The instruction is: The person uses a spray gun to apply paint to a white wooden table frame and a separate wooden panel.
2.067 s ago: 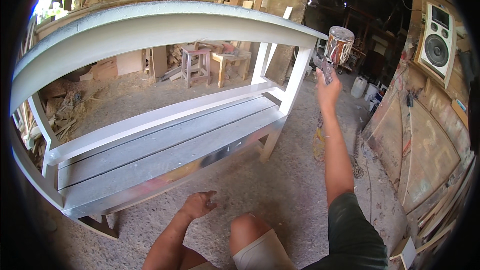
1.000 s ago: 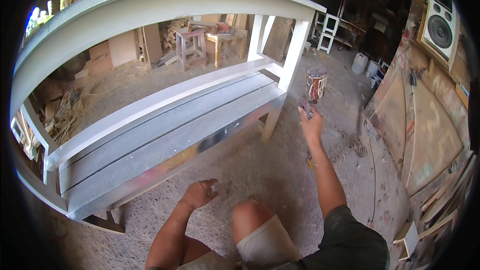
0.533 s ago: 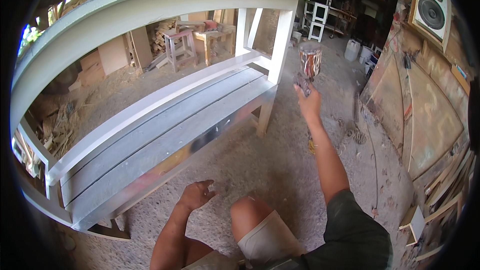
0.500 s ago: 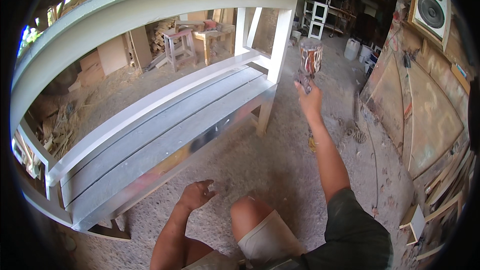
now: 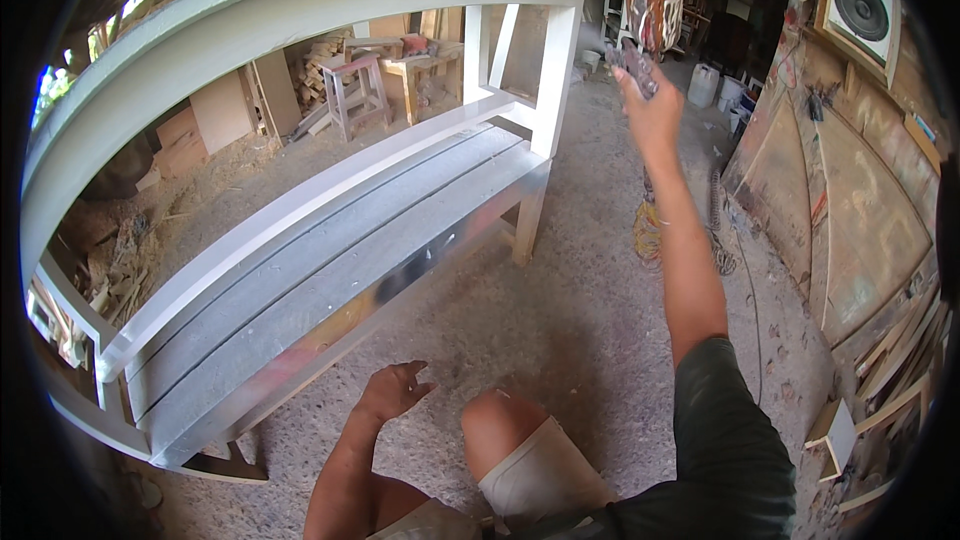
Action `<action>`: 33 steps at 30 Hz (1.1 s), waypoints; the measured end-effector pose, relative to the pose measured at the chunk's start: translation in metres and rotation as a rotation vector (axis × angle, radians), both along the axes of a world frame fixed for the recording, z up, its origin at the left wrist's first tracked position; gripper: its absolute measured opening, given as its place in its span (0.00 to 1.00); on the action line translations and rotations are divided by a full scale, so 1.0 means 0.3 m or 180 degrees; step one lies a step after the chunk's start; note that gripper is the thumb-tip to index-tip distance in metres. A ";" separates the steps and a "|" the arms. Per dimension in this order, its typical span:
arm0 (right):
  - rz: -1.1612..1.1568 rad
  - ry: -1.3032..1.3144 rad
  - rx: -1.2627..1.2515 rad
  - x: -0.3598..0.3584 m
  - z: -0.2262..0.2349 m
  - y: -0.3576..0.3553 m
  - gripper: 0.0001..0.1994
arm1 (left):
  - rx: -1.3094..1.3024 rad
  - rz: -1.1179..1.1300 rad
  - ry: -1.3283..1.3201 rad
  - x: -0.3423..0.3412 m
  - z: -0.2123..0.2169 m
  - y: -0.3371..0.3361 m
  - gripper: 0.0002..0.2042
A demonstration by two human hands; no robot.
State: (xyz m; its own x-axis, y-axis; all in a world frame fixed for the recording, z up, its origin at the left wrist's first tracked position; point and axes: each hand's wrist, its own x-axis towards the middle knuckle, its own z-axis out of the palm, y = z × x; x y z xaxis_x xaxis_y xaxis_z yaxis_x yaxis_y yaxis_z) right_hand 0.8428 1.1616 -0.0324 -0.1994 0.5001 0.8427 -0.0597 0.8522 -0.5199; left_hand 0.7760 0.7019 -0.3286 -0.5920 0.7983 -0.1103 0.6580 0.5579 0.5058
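My right hand (image 5: 650,105) is stretched forward and up, gripping a paint spray gun (image 5: 650,20) with a metal cup on top, held beside the right end post of a long white-painted wooden bench (image 5: 330,240). My left hand (image 5: 392,390) hangs open low in front of me, fingers spread, just off the bench's front rail and holding nothing. My bare knee shows between the two arms.
The gritty concrete floor (image 5: 560,300) spreads under the bench. Wooden stools (image 5: 360,90) and scrap timber stand behind it. Boards and panels (image 5: 860,230) lean along the right wall under a loudspeaker (image 5: 862,2). A white bucket (image 5: 703,86) and a coiled hose (image 5: 650,230) lie ahead.
My right hand has lowered the spray gun beside the bench end, then lifted it again and reached farther forward. My left hand has stayed low and open.
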 end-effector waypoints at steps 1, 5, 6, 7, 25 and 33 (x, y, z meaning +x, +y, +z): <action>-0.0014 0.0037 0.0005 0.003 0.024 -0.007 0.20 | -0.0013 -0.0001 0.0018 -0.003 -0.009 -0.001 0.27; -0.0124 0.0139 0.0214 0.006 0.108 -0.009 0.20 | -0.0046 0.0001 0.0012 -0.004 -0.006 0.000 0.27; -0.0163 0.0144 0.0312 0.006 0.120 -0.010 0.20 | -0.0064 -0.0007 0.0010 -0.005 -0.006 0.001 0.27; -0.0127 0.0212 0.0297 0.005 0.129 -0.015 0.21 | -0.0083 -0.0013 0.0008 -0.005 -0.004 0.000 0.28; 0.0147 -0.0472 -0.0115 0.009 -0.202 -0.011 0.18 | -0.0051 -0.0097 0.0110 -0.017 -0.036 -0.009 0.28; 0.0201 -0.1631 -0.1040 -0.017 -0.368 -0.126 0.20 | -0.0128 -0.0096 0.0100 -0.022 -0.041 -0.018 0.28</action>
